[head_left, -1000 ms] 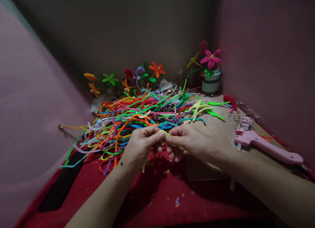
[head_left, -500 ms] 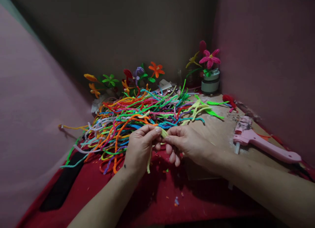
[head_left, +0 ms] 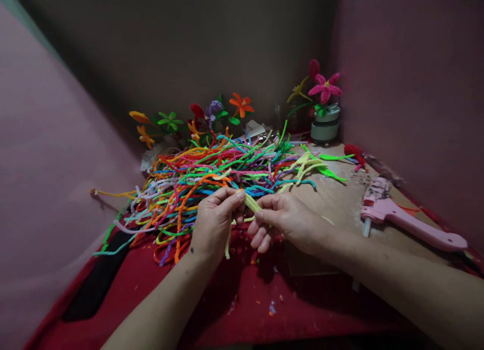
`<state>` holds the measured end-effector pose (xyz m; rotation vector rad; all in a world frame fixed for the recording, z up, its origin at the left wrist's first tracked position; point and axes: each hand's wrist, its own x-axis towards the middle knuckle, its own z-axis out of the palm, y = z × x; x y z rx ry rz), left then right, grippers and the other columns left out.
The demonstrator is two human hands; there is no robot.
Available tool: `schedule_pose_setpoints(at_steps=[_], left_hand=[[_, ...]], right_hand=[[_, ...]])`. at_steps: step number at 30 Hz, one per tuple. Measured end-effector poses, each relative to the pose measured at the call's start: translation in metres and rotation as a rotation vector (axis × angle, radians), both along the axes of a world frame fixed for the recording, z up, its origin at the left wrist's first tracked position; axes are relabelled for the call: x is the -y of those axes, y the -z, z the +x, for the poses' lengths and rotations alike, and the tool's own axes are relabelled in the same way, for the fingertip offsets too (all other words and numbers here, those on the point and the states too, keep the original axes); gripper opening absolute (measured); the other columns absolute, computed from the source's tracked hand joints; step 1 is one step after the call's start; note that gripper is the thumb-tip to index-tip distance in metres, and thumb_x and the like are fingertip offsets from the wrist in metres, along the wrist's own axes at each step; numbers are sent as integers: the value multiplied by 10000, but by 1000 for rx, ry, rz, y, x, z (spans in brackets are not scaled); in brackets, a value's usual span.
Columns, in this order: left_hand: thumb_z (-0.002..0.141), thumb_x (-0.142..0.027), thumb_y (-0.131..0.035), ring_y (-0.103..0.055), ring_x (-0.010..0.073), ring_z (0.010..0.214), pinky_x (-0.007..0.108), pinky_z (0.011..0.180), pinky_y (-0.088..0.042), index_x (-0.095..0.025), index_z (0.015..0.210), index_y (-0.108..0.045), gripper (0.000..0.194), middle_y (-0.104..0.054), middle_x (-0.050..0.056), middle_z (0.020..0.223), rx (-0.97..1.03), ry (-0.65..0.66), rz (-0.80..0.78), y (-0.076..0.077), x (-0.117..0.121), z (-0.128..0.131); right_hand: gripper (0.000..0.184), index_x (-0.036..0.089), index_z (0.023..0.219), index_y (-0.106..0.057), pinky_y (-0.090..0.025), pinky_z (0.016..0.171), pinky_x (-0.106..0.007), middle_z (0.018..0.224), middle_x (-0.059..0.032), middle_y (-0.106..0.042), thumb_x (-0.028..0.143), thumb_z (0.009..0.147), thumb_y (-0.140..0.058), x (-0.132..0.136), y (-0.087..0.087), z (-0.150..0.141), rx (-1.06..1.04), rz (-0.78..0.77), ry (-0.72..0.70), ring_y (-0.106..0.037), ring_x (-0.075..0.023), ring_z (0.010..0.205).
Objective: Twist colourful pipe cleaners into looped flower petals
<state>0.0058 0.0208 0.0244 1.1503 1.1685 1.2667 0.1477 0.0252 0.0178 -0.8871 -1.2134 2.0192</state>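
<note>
A pale yellow pipe cleaner [head_left: 251,203], bent into close parallel strands, stretches between my two hands. My left hand [head_left: 217,216] pinches its upper left end between thumb and forefinger. My right hand [head_left: 289,219] pinches the lower right end, its other fingers curled loosely beneath. One loose yellow tail hangs below my left palm, and another thin length shows between the hands. Just beyond my fingers lies a big tangled pile of coloured pipe cleaners [head_left: 212,173].
A pink hot glue gun [head_left: 412,221] rests on a brown board [head_left: 325,203] at the right. Behind the pile stand fuzzy flowers [head_left: 242,105] and a grey-green jar [head_left: 325,128] by a pink flower. A black strip [head_left: 96,279] lies on the red cloth [head_left: 212,309], which carries small scraps.
My hands have drawn slightly apart, so more of the folded yellow pipe cleaner shows between them. The whole view has shifted a little.
</note>
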Motion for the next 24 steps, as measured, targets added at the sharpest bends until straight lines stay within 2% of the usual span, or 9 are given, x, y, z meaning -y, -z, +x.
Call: schedule_pose_setpoints(at_steps=[5, 10, 12, 14, 16, 18, 21, 24], left_hand=[[711, -274, -641, -411, 52, 434, 180, 453, -334, -151, 679, -569, 146, -478, -56, 505, 37, -21, -9, 2, 2, 3], [710, -251, -639, -415, 52, 443, 177, 448, -333, -146, 654, -557, 145, -496, -49, 527, 37, 1, -7, 2, 0, 2], [707, -259, -639, -420, 61, 443, 185, 450, -339, -149, 658, -562, 143, -501, -47, 524, 20, 23, -34, 2, -1, 1], [706, -268, -635, -434, 72, 462, 194, 476, -357, -151, 660, -575, 139, -509, -41, 527, -13, 46, -57, 2, -1, 2], [708, -268, -630, -446, 80, 503, 199, 521, -373, -150, 641, -587, 143, -514, -34, 542, -68, 65, -43, 2, 0, 3], [709, -269, -631, -453, 88, 551, 196, 553, -374, -148, 622, -604, 151, -520, -26, 574, -153, 80, -1, 0, 2, 4], [728, -287, -616, -473, 108, 631, 199, 604, -376, -151, 631, -647, 170, -543, -6, 649, -338, 86, 96, -6, 4, 3], [755, -303, -588, -467, 111, 638, 200, 610, -364, -156, 647, -672, 200, -551, -3, 649, -487, 71, 151, -11, 4, -2]], right_hand=[[130, 146, 755, -483, -481, 357, -216, 580, 0, -582, 220, 857, -448, 1, 6, -4, -39, -22, 73, -589, -121, 404], [140, 148, 801, -515, -473, 433, -217, 618, -7, -593, 226, 866, -419, 1, 0, 1, 10, -7, -38, -580, -104, 446], [185, 137, 768, -546, -454, 505, -201, 630, -13, -589, 252, 861, -434, -1, -3, 4, 60, 70, -20, -559, -85, 503], [256, 125, 678, -566, -404, 528, -190, 601, -4, -553, 294, 840, -463, -3, -3, 8, 131, 219, 34, -497, -73, 526], [289, 127, 595, -565, -330, 498, -198, 537, 23, -470, 314, 802, -490, -6, -2, 11, 221, 384, 70, -399, -69, 503], [277, 139, 527, -525, -251, 465, -214, 487, 48, -365, 298, 752, -511, -8, -1, 14, 310, 458, 76, -297, -64, 472], [254, 153, 487, -464, -185, 445, -229, 470, 61, -289, 275, 701, -527, -8, -5, 15, 373, 411, 79, -225, -59, 453], [211, 150, 517, -500, -182, 443, -230, 463, 63, -314, 271, 684, -545, -6, -12, 15, 394, 336, 99, -243, -57, 442]])
